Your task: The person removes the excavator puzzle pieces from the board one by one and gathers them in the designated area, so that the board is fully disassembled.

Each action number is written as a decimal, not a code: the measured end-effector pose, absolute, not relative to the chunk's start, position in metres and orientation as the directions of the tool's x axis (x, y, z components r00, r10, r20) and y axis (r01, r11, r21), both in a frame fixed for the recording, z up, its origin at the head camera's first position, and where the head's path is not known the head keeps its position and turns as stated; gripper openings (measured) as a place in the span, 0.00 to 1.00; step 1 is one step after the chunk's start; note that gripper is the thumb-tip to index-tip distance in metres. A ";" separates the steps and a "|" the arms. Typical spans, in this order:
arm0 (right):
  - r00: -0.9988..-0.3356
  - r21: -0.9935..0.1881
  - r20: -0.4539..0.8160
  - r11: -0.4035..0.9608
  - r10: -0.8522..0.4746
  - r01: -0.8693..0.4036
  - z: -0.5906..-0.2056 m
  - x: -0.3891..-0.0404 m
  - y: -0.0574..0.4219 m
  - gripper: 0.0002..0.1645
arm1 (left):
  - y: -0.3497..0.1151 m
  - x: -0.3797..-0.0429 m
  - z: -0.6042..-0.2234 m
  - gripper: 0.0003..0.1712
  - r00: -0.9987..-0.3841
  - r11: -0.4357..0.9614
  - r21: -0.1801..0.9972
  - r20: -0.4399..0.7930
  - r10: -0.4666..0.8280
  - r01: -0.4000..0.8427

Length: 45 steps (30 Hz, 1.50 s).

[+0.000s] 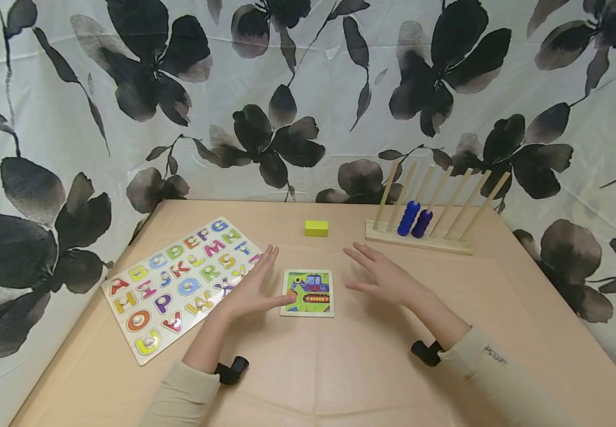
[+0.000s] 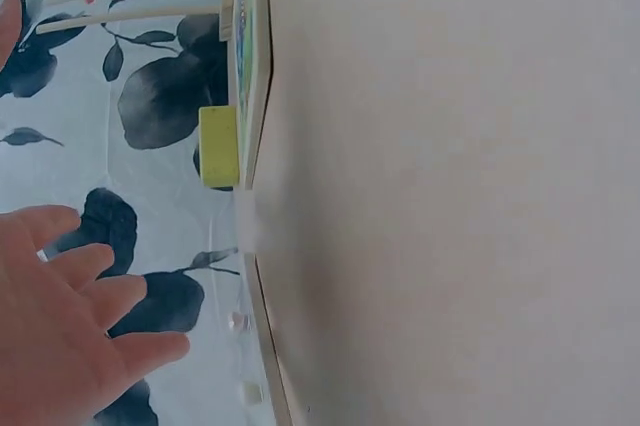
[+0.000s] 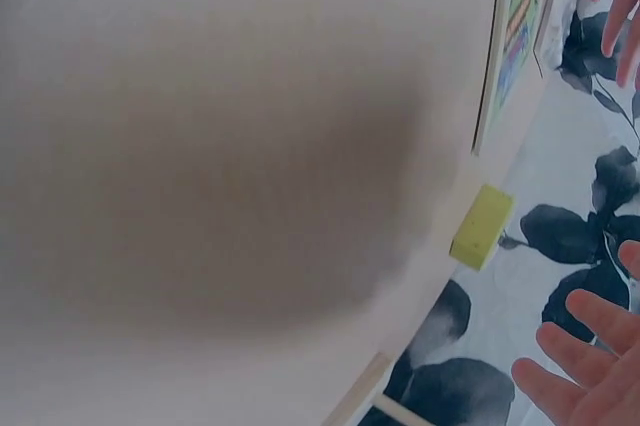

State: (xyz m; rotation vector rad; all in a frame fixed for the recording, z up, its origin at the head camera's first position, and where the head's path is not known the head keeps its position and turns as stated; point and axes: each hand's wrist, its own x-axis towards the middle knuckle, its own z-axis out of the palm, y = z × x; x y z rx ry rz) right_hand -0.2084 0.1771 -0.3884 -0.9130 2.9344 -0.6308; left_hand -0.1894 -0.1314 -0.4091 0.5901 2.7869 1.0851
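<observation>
We hold our left hand (image 1: pixel 251 290) and right hand (image 1: pixel 385 276) apart and empty, maybe to give the puzzle (image 1: pixel 313 290) room between.

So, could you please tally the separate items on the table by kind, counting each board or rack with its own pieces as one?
Letter board: 1
Square picture puzzle: 1
Yellow block: 1
Wooden peg rack: 1
Total: 4
</observation>
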 end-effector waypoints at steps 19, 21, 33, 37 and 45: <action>-0.839 -0.433 -0.030 0.763 -0.543 -0.479 -0.401 -0.226 0.125 0.39 | -0.123 -0.202 -0.425 0.57 -0.908 0.606 0.746 -0.006 0.419 0.274; -0.841 -0.430 -0.050 0.772 -0.539 -0.468 -0.402 -0.228 0.119 0.39 | -0.121 -0.203 -0.427 0.57 -0.907 0.612 0.745 -0.023 0.420 0.265; -0.823 -0.437 -0.090 0.765 -0.561 -0.473 -0.415 -0.238 0.091 0.35 | -0.114 -0.205 -0.433 0.62 -0.902 0.697 0.661 -0.072 0.427 0.277; -0.818 -0.432 -0.103 0.767 -0.565 -0.475 -0.420 -0.241 0.083 0.31 | -0.112 -0.205 -0.432 0.63 -0.904 0.717 0.645 -0.095 0.417 0.264; -0.804 -0.409 -0.116 0.766 -0.583 -0.497 -0.421 -0.247 0.065 0.27 | -0.112 -0.205 -0.430 0.62 -0.904 0.747 0.610 -0.113 0.413 0.265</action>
